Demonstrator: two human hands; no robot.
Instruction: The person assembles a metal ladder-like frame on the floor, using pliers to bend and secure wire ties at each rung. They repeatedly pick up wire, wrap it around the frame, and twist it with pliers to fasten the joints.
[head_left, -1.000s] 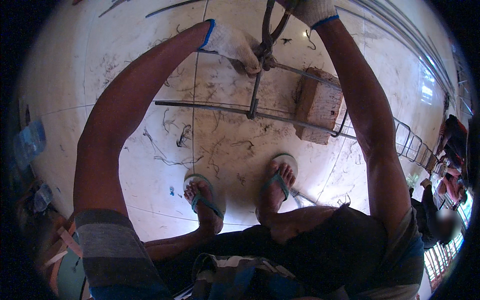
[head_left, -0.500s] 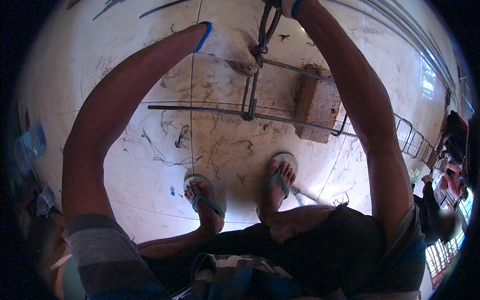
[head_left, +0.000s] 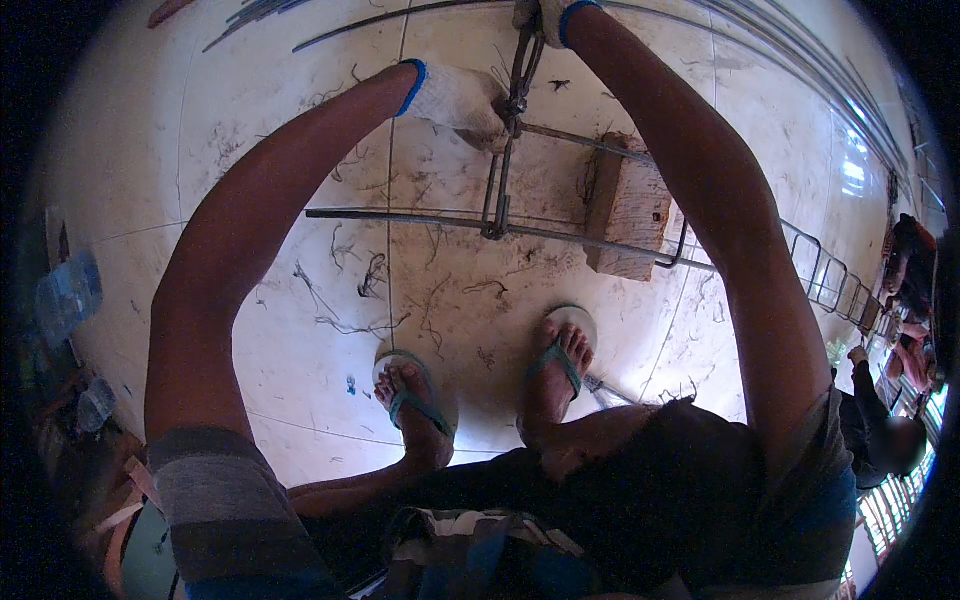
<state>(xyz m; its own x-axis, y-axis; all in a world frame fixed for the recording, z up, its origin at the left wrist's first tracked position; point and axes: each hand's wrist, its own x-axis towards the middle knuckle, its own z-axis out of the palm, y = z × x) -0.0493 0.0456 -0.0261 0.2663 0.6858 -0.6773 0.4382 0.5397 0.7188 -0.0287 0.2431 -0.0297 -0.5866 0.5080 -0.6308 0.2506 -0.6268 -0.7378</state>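
In a white glove with a blue cuff, my left hand (head_left: 460, 103) is closed at the far corner of a steel rebar cage (head_left: 560, 232), its fingers curled against the bar there. My right hand (head_left: 545, 22), gloved too and partly cut off by the top edge, grips the handles of a pair of pincers (head_left: 522, 70). The pincers' jaws meet the bars right beside my left fingers. A thin rectangular stirrup (head_left: 492, 195) crosses between the two long rods. Under the rods, a wooden block (head_left: 632, 215) props the cage off the floor.
Scraps of tie wire (head_left: 370, 275) litter the tiled floor (head_left: 300, 380). Long steel rods (head_left: 800, 80) lie at the far right, and more bars (head_left: 270, 15) at the far left. My sandalled feet (head_left: 560, 360) stand near the cage. Another person (head_left: 880, 430) is at the right edge.
My right hand and the pincers' handles have shifted slightly left and nearer. My left hand stays at the same corner of the cage. The whole view has moved a little.
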